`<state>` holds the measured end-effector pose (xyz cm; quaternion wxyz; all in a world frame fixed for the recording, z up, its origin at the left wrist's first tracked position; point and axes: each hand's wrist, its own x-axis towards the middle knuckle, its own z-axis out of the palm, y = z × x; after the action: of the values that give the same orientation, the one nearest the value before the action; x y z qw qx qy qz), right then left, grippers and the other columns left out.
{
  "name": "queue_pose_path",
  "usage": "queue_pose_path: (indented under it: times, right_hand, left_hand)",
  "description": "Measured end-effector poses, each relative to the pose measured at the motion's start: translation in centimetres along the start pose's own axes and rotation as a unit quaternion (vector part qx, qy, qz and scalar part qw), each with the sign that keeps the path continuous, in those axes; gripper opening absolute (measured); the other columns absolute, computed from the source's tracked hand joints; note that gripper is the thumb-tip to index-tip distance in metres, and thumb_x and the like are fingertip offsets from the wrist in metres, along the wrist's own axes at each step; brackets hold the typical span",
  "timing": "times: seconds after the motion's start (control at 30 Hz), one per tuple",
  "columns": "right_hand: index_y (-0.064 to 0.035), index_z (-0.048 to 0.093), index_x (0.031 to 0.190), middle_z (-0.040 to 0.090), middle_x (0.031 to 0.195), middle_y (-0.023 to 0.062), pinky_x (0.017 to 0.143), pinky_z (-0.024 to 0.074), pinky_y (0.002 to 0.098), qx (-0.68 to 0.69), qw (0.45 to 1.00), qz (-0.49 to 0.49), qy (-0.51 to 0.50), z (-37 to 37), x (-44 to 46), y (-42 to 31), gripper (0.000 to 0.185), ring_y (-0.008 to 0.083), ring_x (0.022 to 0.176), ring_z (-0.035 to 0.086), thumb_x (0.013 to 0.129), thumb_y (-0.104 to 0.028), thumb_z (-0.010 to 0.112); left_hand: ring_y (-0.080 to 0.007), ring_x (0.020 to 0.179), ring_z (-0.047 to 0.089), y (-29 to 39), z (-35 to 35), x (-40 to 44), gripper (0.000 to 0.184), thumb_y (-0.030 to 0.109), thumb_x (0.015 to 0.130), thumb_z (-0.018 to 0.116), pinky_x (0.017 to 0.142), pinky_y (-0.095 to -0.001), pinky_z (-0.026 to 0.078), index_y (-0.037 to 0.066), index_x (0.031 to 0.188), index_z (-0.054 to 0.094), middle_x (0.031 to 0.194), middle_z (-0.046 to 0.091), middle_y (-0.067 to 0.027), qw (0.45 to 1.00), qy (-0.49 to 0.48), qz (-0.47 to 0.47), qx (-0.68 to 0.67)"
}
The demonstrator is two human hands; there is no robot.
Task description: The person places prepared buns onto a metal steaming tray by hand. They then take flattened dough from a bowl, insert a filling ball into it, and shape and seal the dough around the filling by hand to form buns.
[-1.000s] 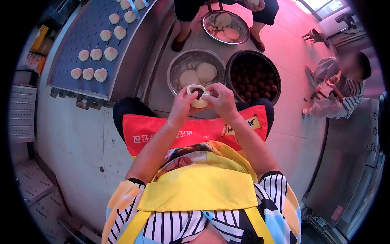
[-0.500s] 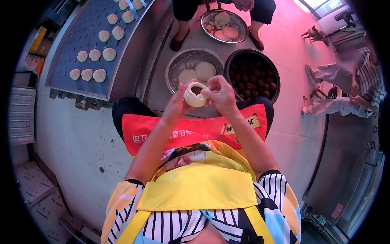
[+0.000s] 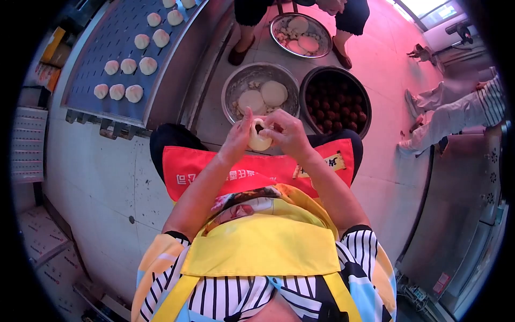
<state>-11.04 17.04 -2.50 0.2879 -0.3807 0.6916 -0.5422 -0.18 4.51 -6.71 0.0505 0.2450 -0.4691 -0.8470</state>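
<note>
Evidently, the left hand (image 3: pixel 236 141) cradled the part-closed bun (image 3: pixel 260 140) near the steel bowl (image 3: pixel 241 72); the right hand's (image 3: pixel 290 131) grip pinched its rim, best gathered in small, even pleats.

Left hand (image 3: pixel 236 140) cups round white dough bun (image 3: pixel 259 140); right fingers (image 3: pixel 274 119) pinch rim, dark filling inside.

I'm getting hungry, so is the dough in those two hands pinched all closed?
No, the dough between the left hand and the right hand has an open hole with dark filling showing inside.
</note>
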Motion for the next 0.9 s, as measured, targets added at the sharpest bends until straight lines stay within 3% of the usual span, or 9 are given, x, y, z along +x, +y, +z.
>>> queue_pose_path:
  times: [0.03, 0.13, 0.23, 0.33, 0.43, 0.53, 0.63, 0.73, 0.9]
  right_hand:
    - [-0.0013, 0.061, 0.082, 0.056, 0.081, 0.0088, 0.066, 0.0486, 0.0304, 0.018, 0.999, 0.051, -0.001, 0.1, -0.1, -0.4, 0.017, 0.0185, 0.071, 0.058, 0.071, -0.009, 0.071]
    - [-0.0014, 0.063, 0.086, 0.058, 0.081, 0.0097, 0.065, 0.0483, 0.0298, 0.034, 0.998, 0.045, 0.012, 0.6, 0.1, 0.6, 0.017, 0.0202, 0.072, 0.059, 0.071, -0.007, 0.071]
    - [-0.0015, 0.065, 0.088, 0.058, 0.083, 0.0099, 0.065, 0.0483, 0.0297, -0.058, 0.997, -0.03, -0.044, 0.2, -0.1, 0.6, 0.018, 0.0204, 0.073, 0.06, 0.071, -0.004, 0.07]
    - [-0.0007, 0.064, 0.086, 0.058, 0.084, 0.0097, 0.066, 0.0487, 0.0305, -0.063, 0.995, -0.07, -0.042, 0.4, -0.2, 0.2, 0.016, 0.0214, 0.075, 0.06, 0.072, -0.004, 0.07]
    - [0.0, 0.062, 0.083, 0.057, 0.084, 0.0093, 0.066, 0.0489, 0.0314, -0.018, 0.987, -0.154, -0.03, 0.8, 0.0, -0.9, 0.013, 0.0222, 0.075, 0.06, 0.073, -0.004, 0.069]
    - [0.0003, 0.06, 0.08, 0.057, 0.086, 0.008, 0.065, 0.0488, 0.0298, -0.058, 0.99, -0.126, -0.014, -0.3, 0.6, -1.2, 0.012, 0.0185, 0.075, 0.06, 0.073, -0.004, 0.069]
    - [-0.0003, 0.06, 0.079, 0.055, 0.085, 0.0058, 0.061, 0.0477, 0.0269, 0.14, 0.981, 0.124, 0.054, -0.7, 0.9, -2.3, 0.011, 0.0137, 0.072, 0.058, 0.073, -0.005, 0.069]
    - [-0.0008, 0.061, 0.08, 0.053, 0.081, 0.0043, 0.058, 0.0462, 0.0248, 0.076, 0.995, 0.057, 0.033, 0.2, 0.9, 0.4, 0.012, 0.0104, 0.069, 0.055, 0.073, -0.006, 0.069]
    - [-0.002, 0.061, 0.083, 0.052, 0.08, 0.0048, 0.058, 0.0455, 0.0262, -0.006, 1.0, -0.027, -0.012, -0.6, 0.2, 0.5, 0.012, 0.0132, 0.066, 0.054, 0.073, -0.004, 0.068]
  left_hand:
    - [-0.0144, 0.087, 0.063, -0.1, -0.1, 0.0, 0.068, 0.061, 0.093, 0.032, 0.076, -0.0281, 0.052, 0.002, 0.112, 0.058, 0.101, 0.063, -0.0086, 1.0, 0.009, -0.007, 0.003]
    - [-0.0142, 0.085, 0.063, 0.9, 0.0, -0.4, 0.071, 0.064, 0.091, 0.031, 0.074, -0.0271, 0.052, 0.002, 0.107, 0.061, 0.096, 0.064, -0.0079, 0.999, -0.001, -0.006, 0.05]
    - [-0.0131, 0.083, 0.063, 2.0, -0.3, -0.7, 0.073, 0.066, 0.09, 0.03, 0.072, -0.0256, 0.051, 0.002, 0.103, 0.063, 0.093, 0.065, -0.007, 0.993, -0.049, -0.013, 0.11]
    - [-0.0118, 0.082, 0.063, 2.9, -0.3, -0.6, 0.074, 0.067, 0.09, 0.03, 0.069, -0.0254, 0.052, 0.001, 0.102, 0.063, 0.091, 0.065, -0.0061, 0.989, -0.105, -0.049, 0.093]
    - [-0.0144, 0.079, 0.065, 3.5, -0.3, 0.1, 0.074, 0.067, 0.089, 0.033, 0.069, -0.0259, 0.053, 0.002, 0.103, 0.064, 0.087, 0.066, -0.0072, 0.984, -0.094, -0.078, 0.133]
    - [-0.0159, 0.088, 0.065, 5.4, 0.7, -0.8, 0.07, 0.065, 0.09, 0.033, 0.07, -0.0276, 0.054, 0.003, 0.111, 0.059, 0.102, 0.063, -0.0094, 0.992, -0.097, -0.076, 0.04]
    - [-0.0171, 0.086, 0.065, 1.9, 1.2, -1.6, 0.067, 0.061, 0.093, 0.029, 0.074, -0.0333, 0.056, 0.004, 0.12, 0.052, 0.107, 0.061, -0.0096, 0.989, -0.014, 0.003, -0.15]
    - [-0.0195, 0.088, 0.065, -1.7, 2.0, -1.3, 0.064, 0.059, 0.094, 0.03, 0.074, -0.036, 0.057, 0.005, 0.121, 0.05, 0.105, 0.061, -0.0101, 0.988, 0.052, 0.089, -0.116]
    - [-0.0176, 0.084, 0.065, 0.5, 1.2, -1.2, 0.063, 0.063, 0.091, 0.033, 0.066, -0.0335, 0.058, 0.006, 0.111, 0.054, 0.097, 0.062, -0.0078, 0.998, -0.005, -0.022, -0.064]
